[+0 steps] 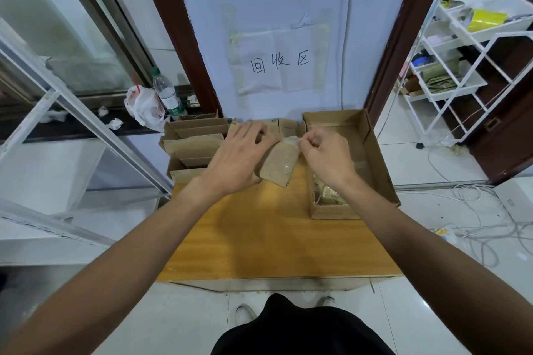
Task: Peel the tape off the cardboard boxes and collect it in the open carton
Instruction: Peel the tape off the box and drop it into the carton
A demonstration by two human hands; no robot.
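A flattened cardboard box [279, 166] with clear tape on it lies on the wooden table [274, 239], at its far middle. My left hand [239, 155] presses flat on the box's left part. My right hand [326, 153] pinches a strip of clear tape [292, 140] at the box's upper right corner. The open carton [375, 153] stands to the right, with crumpled tape [328, 194] in its near end. My right forearm crosses over the carton's near left corner.
A stack of flattened cardboard boxes [193, 147] lies at the table's far left. Behind it stand a plastic bottle [167, 94] and a white bag [142, 108]. A white rack [461, 60] is to the right, with cables [476, 228] on the floor.
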